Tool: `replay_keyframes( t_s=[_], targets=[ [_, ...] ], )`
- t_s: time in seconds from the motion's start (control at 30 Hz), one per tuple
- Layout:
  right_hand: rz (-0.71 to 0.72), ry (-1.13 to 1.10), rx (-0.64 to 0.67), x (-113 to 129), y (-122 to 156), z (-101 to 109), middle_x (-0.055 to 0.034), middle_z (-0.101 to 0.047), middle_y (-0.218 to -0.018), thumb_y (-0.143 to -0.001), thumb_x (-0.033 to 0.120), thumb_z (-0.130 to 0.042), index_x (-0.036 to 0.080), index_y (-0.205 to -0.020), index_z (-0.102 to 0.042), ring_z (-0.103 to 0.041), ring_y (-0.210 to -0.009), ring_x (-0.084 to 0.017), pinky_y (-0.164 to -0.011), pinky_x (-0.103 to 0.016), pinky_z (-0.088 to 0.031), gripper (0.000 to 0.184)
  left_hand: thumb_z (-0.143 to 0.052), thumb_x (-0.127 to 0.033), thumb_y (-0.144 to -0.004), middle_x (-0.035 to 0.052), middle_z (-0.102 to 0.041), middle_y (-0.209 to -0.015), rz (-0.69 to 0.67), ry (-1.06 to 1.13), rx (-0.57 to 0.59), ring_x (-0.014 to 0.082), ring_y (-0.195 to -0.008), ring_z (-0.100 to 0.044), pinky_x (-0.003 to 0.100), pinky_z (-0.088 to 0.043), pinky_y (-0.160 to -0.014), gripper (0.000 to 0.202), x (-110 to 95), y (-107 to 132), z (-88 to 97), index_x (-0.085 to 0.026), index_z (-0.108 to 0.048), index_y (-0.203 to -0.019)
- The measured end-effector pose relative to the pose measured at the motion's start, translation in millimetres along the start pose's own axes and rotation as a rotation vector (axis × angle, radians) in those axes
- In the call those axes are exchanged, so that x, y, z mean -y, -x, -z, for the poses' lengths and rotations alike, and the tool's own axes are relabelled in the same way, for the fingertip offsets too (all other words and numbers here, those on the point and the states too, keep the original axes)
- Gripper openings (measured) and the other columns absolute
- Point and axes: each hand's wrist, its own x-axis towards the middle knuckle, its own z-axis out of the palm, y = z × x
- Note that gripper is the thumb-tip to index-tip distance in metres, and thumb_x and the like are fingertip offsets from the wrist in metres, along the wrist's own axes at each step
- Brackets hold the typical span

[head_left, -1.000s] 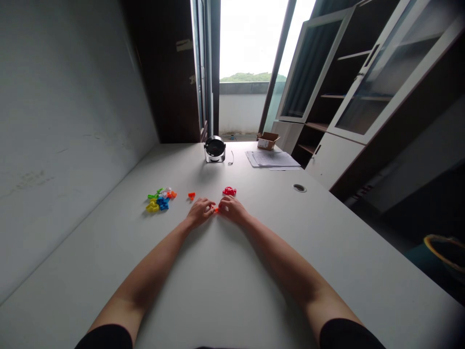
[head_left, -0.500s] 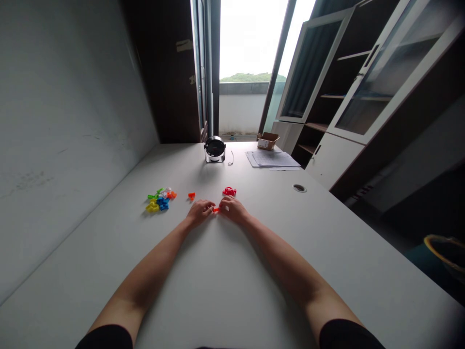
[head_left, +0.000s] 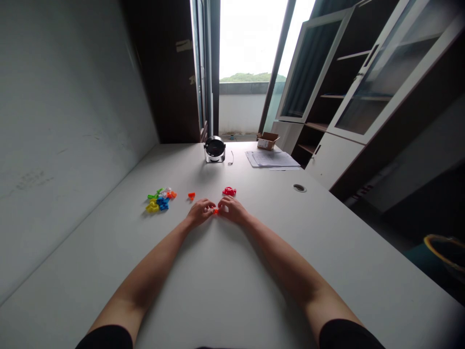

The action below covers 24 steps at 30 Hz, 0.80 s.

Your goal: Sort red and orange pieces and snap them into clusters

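On white bench (head_left: 225, 281), left hand (head_left: 199, 212) and right hand (head_left: 232, 210) close together, small orange piece (head_left: 215, 211) between them. Fingers of both hands curled, pinching piece from either side; exact contact partly hidden. Red cluster (head_left: 229, 191) just beyond right hand. Loose orange part (head_left: 191, 196) near left hand, beyond it. Farther left, mixed pile (head_left: 162, 199): green, white, orange, yellow, blue. Toward far edge: round black device (head_left: 214, 147), papers (head_left: 274, 159), open cardboard box (head_left: 267, 141).
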Motion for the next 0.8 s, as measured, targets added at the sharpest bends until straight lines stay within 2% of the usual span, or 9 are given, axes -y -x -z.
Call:
replay_keyframes(
  t_s=[0.5,0.8],
  targets=[
    [0.038,-0.038,-0.005,-2.8,-1.1,-1.8,-0.0047,-0.066,-0.095,-0.084,0.021,-0.071,0.021,-0.093,-0.068,-0.057,-0.093,-0.02,-0.085,-0.033,-0.047,0.01,-0.06,-0.028,-0.087,0.0034,-0.067,-0.096,-0.014,-0.024,0.004,0.0154,-0.079,-0.06,0.028,-0.049,-0.078,0.018,0.4,-0.2,0.7,-0.023,-0.073,-0.099],
    [0.033,-0.062,-0.025,-9.5,-1.9,-7.5,-0.0047,-0.065,-0.093,-0.086,0.019,-0.068,0.021,-0.092,-0.068,-0.057,-0.094,-0.02,-0.085,-0.033,-0.046,0.006,-0.061,-0.031,-0.088,0.005,-0.067,-0.097,-0.002,-0.075,0.004,0.0204,-0.093,-0.06,0.032,-0.047,-0.086,0.023,2.4,-1.3,-1.5,-0.025,-0.073,-0.107]
  ],
)
